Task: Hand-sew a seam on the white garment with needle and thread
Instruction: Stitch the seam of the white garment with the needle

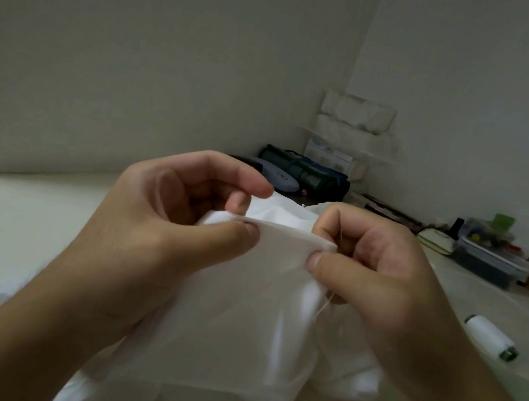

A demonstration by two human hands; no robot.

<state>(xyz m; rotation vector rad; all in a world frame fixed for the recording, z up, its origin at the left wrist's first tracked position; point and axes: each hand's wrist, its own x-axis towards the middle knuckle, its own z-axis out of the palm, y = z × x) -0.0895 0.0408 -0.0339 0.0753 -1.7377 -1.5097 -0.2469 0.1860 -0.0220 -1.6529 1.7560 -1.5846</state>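
The white garment (pixel 239 307) hangs in front of me, its folded top edge stretched between both hands. My left hand (pixel 163 219) pinches the edge's left end between thumb and curled fingers. My right hand (pixel 367 261) pinches the right end, thumb in front and forefinger behind. A thin needle (pixel 340 235) shows against the right fingers just above the fold. White thread (pixel 325 305) trails down from that hand. A white thread spool (pixel 489 336) lies on the table to the right.
A pale table (pixel 9 229) runs to the walls. At the back right corner sit a dark rolled bundle (pixel 309 172), a grey case (pixel 280 178), stacked white boxes (pixel 354 124) and a plastic box of small items (pixel 489 257).
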